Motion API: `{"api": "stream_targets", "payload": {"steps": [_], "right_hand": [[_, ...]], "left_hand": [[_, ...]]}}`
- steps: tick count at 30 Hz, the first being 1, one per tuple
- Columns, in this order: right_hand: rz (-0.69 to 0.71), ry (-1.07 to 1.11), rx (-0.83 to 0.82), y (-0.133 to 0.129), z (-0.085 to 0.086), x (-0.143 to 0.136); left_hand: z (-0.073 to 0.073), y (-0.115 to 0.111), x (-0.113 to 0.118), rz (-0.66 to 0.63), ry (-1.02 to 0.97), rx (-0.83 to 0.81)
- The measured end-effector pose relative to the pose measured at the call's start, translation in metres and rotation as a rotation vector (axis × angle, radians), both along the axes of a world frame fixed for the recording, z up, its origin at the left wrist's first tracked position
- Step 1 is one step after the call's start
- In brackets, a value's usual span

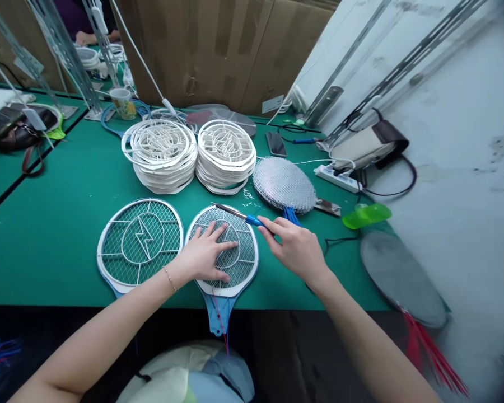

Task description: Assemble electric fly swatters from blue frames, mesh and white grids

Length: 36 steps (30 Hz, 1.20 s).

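Note:
My left hand [212,253] lies flat with spread fingers on a mosquito swatter head [244,263], which has a white rim, a mesh and a blue frame. My right hand [296,246] grips the blue handle of a soldering iron [235,211]. Its dark tip points left, over the upper rim of that head; whether it touches cannot be made out. A red wire [219,313] runs down the swatter's blue neck. To the left, a second swatter head [128,238] with a lightning-bolt pattern lies flat, partly behind my left forearm.
Two stacks of white plastic rings [163,148] stand behind the swatters. Right of them are a pile of round metal meshes [283,182], a phone [276,144], a power strip [338,178] and a green piece [366,215]. Grey mesh discs [403,274] with red wires lie at the right edge.

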State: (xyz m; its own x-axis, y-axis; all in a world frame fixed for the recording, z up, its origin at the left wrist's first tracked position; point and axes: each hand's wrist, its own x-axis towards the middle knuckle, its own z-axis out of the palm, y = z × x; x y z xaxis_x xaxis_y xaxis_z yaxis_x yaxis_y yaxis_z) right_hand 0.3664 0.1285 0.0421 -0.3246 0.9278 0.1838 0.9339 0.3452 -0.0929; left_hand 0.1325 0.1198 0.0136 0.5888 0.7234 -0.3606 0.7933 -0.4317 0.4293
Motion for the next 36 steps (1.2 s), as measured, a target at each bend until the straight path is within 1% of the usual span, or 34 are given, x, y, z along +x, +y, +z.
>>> {"api": "stream_targets", "payload": {"steps": [8,16,24,29,34,36], "right_hand": [[0.043,-0.064,-0.031,0.009,0.002,-0.008],[0.051,-0.102,-0.043,0.012,0.008,-0.009],[0.099,-0.154,0.003,0.012,0.007,-0.009],[0.213,-0.313,0.0,0.014,0.02,-0.014],[0.439,-0.461,-0.073,0.03,0.037,-0.014],[0.5,-0.5,-0.086,0.036,0.043,-0.015]], "left_hand": [[-0.005,0.0,-0.001,0.0,-0.022,-0.002],[-0.012,0.0,-0.003,-0.007,-0.044,0.012],[-0.011,0.0,-0.003,-0.006,-0.051,-0.002],[-0.007,0.0,-0.003,-0.008,-0.04,-0.01],[-0.007,-0.001,-0.004,-0.006,-0.04,-0.011],[-0.007,-0.001,-0.004,-0.002,-0.043,-0.005]]}}
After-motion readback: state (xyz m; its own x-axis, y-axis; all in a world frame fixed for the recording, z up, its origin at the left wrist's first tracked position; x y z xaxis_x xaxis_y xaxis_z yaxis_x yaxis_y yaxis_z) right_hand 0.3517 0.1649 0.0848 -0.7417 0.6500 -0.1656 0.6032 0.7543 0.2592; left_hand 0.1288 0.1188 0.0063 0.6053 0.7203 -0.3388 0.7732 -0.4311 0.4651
